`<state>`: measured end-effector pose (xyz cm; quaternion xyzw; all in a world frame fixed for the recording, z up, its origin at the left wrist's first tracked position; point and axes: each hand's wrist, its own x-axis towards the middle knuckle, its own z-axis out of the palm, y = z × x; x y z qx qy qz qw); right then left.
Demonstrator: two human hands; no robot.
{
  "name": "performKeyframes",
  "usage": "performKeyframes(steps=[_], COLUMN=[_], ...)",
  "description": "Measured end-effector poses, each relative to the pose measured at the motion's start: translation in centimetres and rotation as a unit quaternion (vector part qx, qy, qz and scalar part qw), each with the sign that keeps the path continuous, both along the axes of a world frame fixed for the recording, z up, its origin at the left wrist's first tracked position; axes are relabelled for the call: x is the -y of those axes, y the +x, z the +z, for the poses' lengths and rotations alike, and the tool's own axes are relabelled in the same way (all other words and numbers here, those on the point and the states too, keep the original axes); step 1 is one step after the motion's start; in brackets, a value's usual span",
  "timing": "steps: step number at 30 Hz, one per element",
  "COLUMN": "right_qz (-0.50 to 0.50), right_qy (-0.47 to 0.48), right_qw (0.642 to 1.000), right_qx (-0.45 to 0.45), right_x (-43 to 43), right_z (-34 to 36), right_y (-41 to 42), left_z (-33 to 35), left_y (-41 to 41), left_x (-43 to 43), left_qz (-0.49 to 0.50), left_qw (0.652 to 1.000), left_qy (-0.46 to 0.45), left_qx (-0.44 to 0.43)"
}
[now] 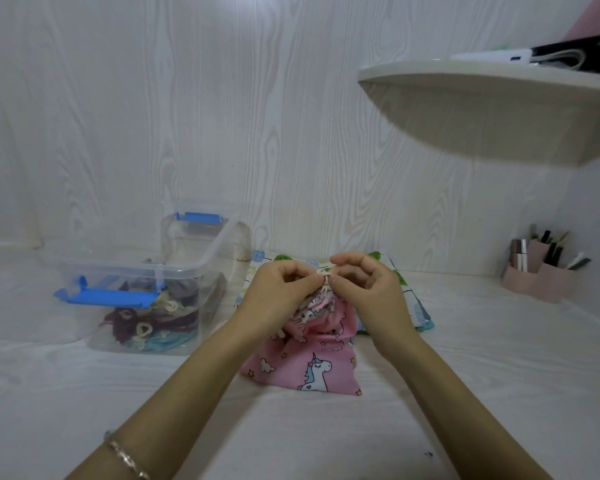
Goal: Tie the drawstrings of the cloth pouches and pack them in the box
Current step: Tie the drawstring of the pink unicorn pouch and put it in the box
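In the head view, the pink unicorn pouch [312, 362] is seen straight ahead of the person. Its bottom rests on the white surface [326, 427] and its gathered neck is lifted up and away, so its long axis runs from the person towards the wall. At the neck, the cream drawstring [324, 277] is pinched from both sides. The left hand [284, 285] is curled, with its fingertips closed on the cord. The right hand [364, 282] grips the cord between thumb and forefinger, its other fingers loosely bent. The two hands nearly touch over the knot. Whether the knot is already drawn tight cannot be told, as the cord is too small and partly hidden by the fingers.

The clear box [201, 296] stands to the left of the pouch, just beside it and open. Its blue latch [104, 294] is turned towards the person. Several tied pouches [146, 320] are already packed inside. The box is judged to lie nearer the left hand, so a short carry leftward over the rim would be called for once the tying is done. Nothing is seen between pouch and box.

Behind the hands, a leaf-patterned pouch [409, 292] lies flat and is probably still to be tied. Well apart on the right stand a pink organiser [541, 278] and, above it, a wall shelf [482, 109].
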<state>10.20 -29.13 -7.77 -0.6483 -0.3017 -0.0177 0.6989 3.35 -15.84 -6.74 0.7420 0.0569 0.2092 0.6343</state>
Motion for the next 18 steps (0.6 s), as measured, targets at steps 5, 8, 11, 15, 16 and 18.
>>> performKeyframes(steps=[5,8,11,15,16,18], right_qz=[-0.013,-0.022,-0.025,-0.029,-0.03,-0.03], right_qy=[-0.011,-0.019,-0.031,-0.04,-0.041,-0.039], right_qw=[0.999,0.998,0.995,0.992,0.992,0.993], right_qx=[0.03,0.06,0.088,0.115,0.116,0.108], right_x=[-0.17,-0.27,-0.3,-0.1,-0.07,-0.08], right_z=[-0.26,-0.25,-0.23,-0.3,-0.31,-0.34], right_y=[-0.17,-0.16,-0.07,-0.04,-0.04,-0.03], left_z=[-0.58,-0.66,-0.58,-0.2,-0.16,-0.13], left_y=[0.4,0.55,0.55,0.39,0.38,0.33], left_x=[-0.22,-0.19,-0.21,-0.18,-0.16,-0.08], left_qz=[0.058,0.052,0.024,0.016,0.015,0.011], left_qw=[0.997,0.998,0.999,0.999,0.999,0.999], left_qy=[0.007,-0.004,-0.006,0.018,0.025,0.032], left_qx=[0.046,0.047,0.029,0.022,0.018,0.006])
